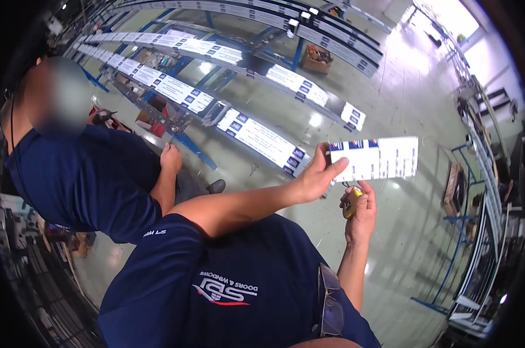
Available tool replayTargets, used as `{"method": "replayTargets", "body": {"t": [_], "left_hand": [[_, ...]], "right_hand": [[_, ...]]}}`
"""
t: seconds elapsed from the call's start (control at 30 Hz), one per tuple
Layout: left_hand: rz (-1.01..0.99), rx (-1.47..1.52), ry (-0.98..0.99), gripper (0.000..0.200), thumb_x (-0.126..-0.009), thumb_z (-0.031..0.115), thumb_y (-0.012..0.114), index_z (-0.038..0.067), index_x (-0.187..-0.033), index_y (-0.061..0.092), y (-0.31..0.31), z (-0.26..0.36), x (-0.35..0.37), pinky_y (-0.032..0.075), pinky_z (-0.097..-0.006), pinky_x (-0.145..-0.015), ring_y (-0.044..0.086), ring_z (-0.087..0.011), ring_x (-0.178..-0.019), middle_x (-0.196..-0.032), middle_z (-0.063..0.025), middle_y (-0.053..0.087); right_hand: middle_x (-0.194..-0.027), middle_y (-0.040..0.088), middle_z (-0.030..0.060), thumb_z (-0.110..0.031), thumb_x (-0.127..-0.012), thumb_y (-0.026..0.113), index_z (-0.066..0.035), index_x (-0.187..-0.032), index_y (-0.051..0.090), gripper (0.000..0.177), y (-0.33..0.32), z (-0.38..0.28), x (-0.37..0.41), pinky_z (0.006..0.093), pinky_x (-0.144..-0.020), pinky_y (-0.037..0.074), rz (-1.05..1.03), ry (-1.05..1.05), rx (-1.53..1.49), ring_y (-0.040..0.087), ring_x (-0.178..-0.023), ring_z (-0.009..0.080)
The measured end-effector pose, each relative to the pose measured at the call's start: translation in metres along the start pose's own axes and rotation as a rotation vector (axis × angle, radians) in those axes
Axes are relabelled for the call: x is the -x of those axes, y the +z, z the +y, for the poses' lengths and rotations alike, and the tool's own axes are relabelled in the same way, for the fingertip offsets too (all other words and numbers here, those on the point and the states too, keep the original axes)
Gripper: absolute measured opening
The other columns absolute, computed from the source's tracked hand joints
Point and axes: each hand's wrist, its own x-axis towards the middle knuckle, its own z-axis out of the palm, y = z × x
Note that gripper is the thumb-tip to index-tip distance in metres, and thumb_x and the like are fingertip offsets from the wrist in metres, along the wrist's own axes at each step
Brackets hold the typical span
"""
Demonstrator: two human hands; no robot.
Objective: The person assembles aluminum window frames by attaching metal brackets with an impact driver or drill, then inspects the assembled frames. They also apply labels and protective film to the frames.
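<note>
My left hand (pixel 319 177) grips the left end of a short piece (pixel 393 158) covered in white film with blue labels, its thumb lying over the near face. Just below that piece, my right hand (pixel 361 211) is closed round a yellow tape measure (pixel 352 204). A small dark loop shows at the top of the tape measure. Behind my left hand ends a long film-covered profile (pixel 262 139); whether the hand touches it is unclear.
Another long profile (pixel 297 84) lies beyond, on blue supports, with dark profiles (pixel 343 51) farther back. A co-worker (pixel 83 168) stands close at my left, one hand (pixel 170 158) visible. A box (pixel 316 60) sits on the floor. Racks (pixel 482 232) line the right side.
</note>
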Motion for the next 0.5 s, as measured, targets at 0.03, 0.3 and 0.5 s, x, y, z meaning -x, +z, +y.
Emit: {"method": "replayTargets", "body": {"t": [0.03,0.3,0.5], "left_hand": [[0.002,-0.073,0.014,0.059,-0.104,0.031,0.059,-0.007,-0.134,0.025,-0.01,0.005,-0.004,0.047,-0.031,-0.099,0.055,-0.0166,-0.118,-0.126,-0.0179,0.054],[0.054,-0.166,-0.049,0.059,-0.103,0.032,0.06,-0.003,-0.137,0.027,-0.101,0.026,-0.007,0.042,-0.0336,-0.104,0.048,-0.017,-0.121,-0.124,-0.0145,0.049],[-0.015,-0.123,-0.212,0.054,-0.102,0.037,0.062,-0.005,-0.131,0.043,-0.182,0.042,-0.014,0.048,-0.0306,-0.095,0.06,-0.0161,-0.108,-0.119,-0.0147,0.061]], "right_hand": [[-0.102,0.065,0.0078,-0.036,-0.104,0.058,-0.003,-0.136,0.052,0.046,0.014,0.001,-0.01,0.0298,-0.072,0.051,0.016,0.011,-0.143,0.061,-0.082,0.0164],[-0.117,0.066,0.0091,-0.028,-0.105,0.058,-0.004,-0.134,0.052,0.038,0.114,0.002,-0.072,0.0362,-0.077,0.056,0.027,0.08,-0.253,0.066,-0.095,0.02],[-0.116,0.067,0.0069,-0.016,-0.103,0.06,-0.001,-0.132,0.056,0.033,0.165,-0.001,-0.123,0.0296,-0.084,0.052,0.031,0.116,-0.224,0.064,-0.099,0.0147]]}}
